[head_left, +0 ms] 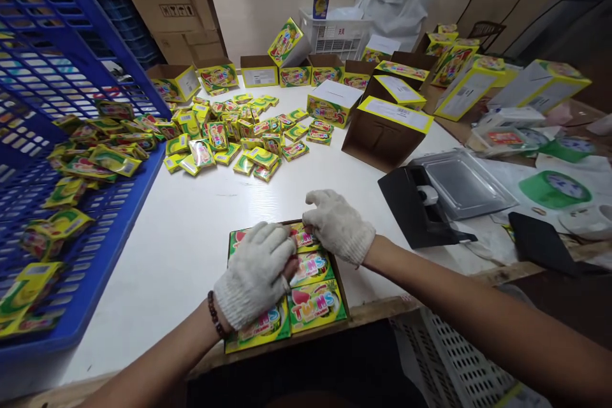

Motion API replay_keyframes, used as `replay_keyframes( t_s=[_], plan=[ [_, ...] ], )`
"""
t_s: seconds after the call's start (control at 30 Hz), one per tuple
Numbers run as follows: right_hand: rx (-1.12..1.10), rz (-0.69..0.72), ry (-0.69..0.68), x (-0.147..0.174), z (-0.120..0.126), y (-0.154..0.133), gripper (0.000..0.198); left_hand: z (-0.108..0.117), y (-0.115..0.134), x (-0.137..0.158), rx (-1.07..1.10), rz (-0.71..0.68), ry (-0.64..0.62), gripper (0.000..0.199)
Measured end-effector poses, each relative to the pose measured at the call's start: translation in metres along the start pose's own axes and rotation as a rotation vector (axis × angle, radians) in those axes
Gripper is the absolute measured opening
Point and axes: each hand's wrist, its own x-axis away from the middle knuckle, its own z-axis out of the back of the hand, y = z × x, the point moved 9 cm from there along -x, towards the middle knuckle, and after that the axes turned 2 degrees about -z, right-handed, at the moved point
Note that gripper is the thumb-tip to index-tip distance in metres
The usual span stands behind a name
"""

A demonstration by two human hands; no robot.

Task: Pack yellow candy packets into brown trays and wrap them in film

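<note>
In front of me, at the table's near edge, lies a shallow carton (228, 243) with TWINS candy boxes (315, 307) packed flat in rows. My left hand (258, 271), in a white knit glove, rests over the left and middle boxes with its fingers stretched out and hides part of them. At the carton's far right corner is my right hand (337, 224), also gloved. Its fingers are bent but apart, and the fingertips touch or hover over the corner box (305, 238); contact is partly hidden. Neither hand visibly grips a box.
A blue crate (102, 255) with loose candy boxes stands left. More small boxes (217, 136) lie piled mid-table, before a row of open display cartons (259, 71). A black tape dispenser (406, 207), a clear plastic tray (466, 182) and green tape (554, 194) are at right.
</note>
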Motion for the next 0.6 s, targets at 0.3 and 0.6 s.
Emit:
replay_keyframes(
  t_s=[0.3, 0.6],
  plan=[
    [-0.362, -0.070, -0.168, -0.013, -0.010, 0.033, 0.032, -0.033, 0.029, -0.015, -0.038, -0.064, -0.224, 0.067],
    [-0.590, -0.047, -0.322, -0.020, -0.020, 0.046, 0.037, -0.025, 0.025, -0.031, 0.027, -0.055, -0.261, 0.055]
  ],
)
